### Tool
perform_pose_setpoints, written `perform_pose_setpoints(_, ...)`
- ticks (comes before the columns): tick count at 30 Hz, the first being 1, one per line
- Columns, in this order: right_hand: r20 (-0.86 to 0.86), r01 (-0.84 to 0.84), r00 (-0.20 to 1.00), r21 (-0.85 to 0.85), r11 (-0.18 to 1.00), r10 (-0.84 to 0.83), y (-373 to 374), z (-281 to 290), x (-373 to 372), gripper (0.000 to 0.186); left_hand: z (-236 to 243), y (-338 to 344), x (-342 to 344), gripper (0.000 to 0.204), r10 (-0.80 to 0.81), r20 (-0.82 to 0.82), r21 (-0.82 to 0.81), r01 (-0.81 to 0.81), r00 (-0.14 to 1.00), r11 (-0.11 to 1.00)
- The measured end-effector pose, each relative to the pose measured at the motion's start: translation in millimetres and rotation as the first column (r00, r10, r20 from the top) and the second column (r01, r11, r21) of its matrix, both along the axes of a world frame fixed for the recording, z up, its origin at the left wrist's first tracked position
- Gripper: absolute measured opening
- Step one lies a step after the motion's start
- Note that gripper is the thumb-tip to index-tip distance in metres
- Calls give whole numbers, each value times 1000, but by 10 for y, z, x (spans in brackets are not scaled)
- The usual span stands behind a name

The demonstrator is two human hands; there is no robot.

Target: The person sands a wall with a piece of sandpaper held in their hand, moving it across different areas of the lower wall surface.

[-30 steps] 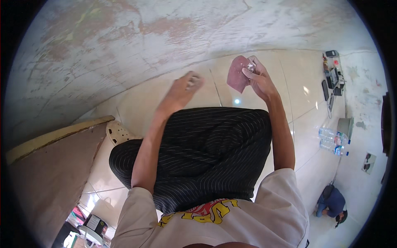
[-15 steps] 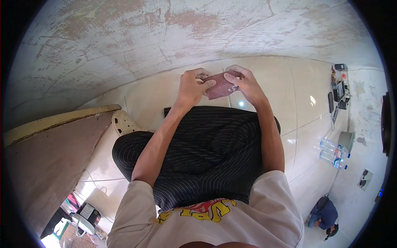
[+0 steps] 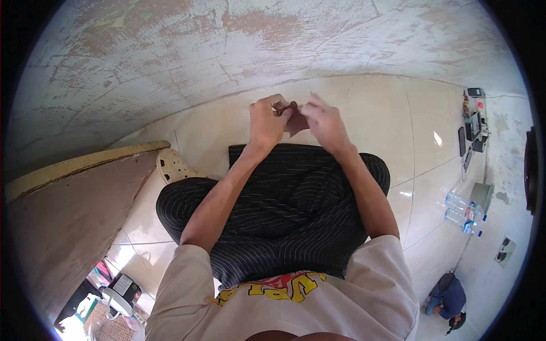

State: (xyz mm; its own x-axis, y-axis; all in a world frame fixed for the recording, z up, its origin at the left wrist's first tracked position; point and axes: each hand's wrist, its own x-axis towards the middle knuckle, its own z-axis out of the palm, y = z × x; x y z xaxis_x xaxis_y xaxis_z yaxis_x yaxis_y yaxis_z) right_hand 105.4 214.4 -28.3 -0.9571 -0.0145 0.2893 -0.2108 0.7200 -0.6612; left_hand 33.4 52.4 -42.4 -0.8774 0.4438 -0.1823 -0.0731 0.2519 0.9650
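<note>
My left hand (image 3: 267, 124) pinches a piece of reddish-brown sandpaper (image 3: 297, 124) between thumb and fingers. The sheet is bent, its upper edge curled near my left thumb, and it hangs above the floor just beyond my knees. Right beside it, against the sheet's right part, is my right hand (image 3: 327, 126). Motion smears its fingers, so whether they grip the sheet does not show.
A patchy, scraped wall (image 3: 239, 45) rises ahead. At left are a wooden panel (image 3: 74, 210) and a beige clog (image 3: 170, 166). Clear plastic bottles (image 3: 463, 213), small devices (image 3: 472, 125) and a seated person (image 3: 449, 295) are along the right. A white bucket (image 3: 120, 295) stands lower left.
The sandpaper was stretched wide and flat between both hands; now it is bent and narrower. My right hand has moved left, closer to my left hand, and turned.
</note>
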Motion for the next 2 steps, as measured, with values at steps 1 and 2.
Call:
perform_pose_setpoints(1,-60,-92,992,226,970,108,-44,4,28,13,-64,-4,14,5,-15,-87,-72,9,996,997)
perform_pose_setpoints(2,-109,-129,979,324,937,173,-38,20,53,11,-70,6,27,5,-19,-84,-73,13,996,997)
